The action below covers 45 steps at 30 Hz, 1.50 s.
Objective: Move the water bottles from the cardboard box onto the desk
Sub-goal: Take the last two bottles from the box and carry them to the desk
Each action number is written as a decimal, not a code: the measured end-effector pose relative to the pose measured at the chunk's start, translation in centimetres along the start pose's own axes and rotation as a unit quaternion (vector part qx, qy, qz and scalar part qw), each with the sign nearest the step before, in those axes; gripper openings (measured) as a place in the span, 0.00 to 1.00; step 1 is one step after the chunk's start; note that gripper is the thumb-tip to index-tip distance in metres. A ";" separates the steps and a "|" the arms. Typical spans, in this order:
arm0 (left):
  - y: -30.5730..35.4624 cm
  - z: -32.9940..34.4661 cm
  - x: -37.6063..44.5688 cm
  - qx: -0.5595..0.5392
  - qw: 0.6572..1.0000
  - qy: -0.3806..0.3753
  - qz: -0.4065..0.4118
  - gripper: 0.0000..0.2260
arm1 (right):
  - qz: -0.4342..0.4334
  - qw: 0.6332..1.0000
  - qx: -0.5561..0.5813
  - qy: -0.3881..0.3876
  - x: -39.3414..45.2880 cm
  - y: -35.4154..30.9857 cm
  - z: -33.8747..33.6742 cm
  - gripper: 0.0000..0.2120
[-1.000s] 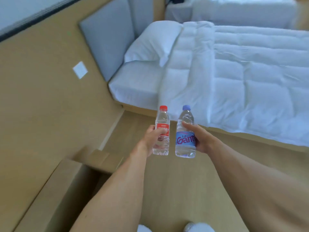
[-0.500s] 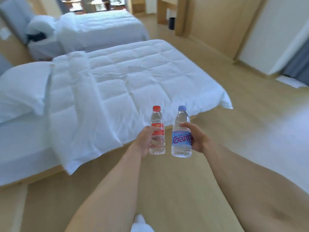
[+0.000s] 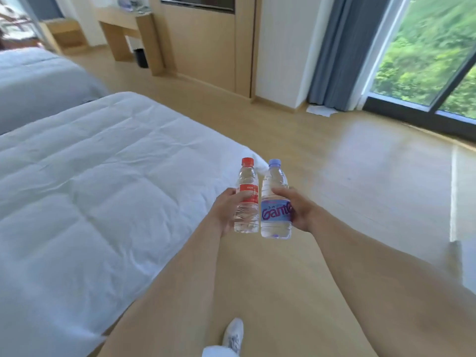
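Observation:
My left hand (image 3: 223,212) grips a clear water bottle with a red cap and red label (image 3: 246,199), held upright in front of me. My right hand (image 3: 298,210) grips a second upright bottle with a pale purple cap and blue label (image 3: 275,202). The two bottles stand side by side, almost touching, above the wooden floor. A wooden desk (image 3: 123,29) stands far off at the top left against the wall. The cardboard box is out of view.
A bed with a white duvet (image 3: 90,197) fills the left side, its corner just beyond the bottles. A second bed (image 3: 33,81) lies behind it. Wooden floor (image 3: 347,181) stretches ahead to a grey curtain (image 3: 334,52) and a large window (image 3: 425,55). My white shoe (image 3: 233,336) shows below.
The view has swung right, from the bed's head and the cardboard box toward the bed's foot, the desk and the window. Both hands keep holding their bottles in the same pose.

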State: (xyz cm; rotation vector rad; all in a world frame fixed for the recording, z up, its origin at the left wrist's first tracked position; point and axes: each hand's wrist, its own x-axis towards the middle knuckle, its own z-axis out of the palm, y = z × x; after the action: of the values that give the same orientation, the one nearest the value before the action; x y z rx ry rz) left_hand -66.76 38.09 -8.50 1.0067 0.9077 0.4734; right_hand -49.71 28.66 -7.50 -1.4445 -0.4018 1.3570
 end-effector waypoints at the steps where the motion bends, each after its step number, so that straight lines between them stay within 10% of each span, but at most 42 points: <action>1: 0.9 0.4 1.8 0.008 1.000 -0.011 -0.003 0.12 | -0.003 1.000 0.000 0.013 1.1 -1.0 -0.5 0.23; 13: 6.7 9.1 19.3 0.103 0.988 -0.111 -0.020 0.13 | 0.001 0.989 0.029 0.148 11.1 -9.1 -10.2 0.23; 32: 12.9 30.2 41.7 0.118 0.989 -0.080 -0.047 0.17 | 0.025 0.993 0.109 0.042 27.7 -25.0 -32.8 0.25; 45: 18.7 33.0 57.0 0.107 0.992 -0.058 -0.042 0.19 | 0.034 0.998 0.045 0.021 42.4 -34.6 -38.6 0.12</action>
State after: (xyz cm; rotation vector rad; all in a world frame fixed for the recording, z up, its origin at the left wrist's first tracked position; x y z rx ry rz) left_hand -6.45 70.57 -8.92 1.1745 0.9052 0.2474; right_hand 10.12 58.61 -8.39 -1.4211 -0.2621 1.3787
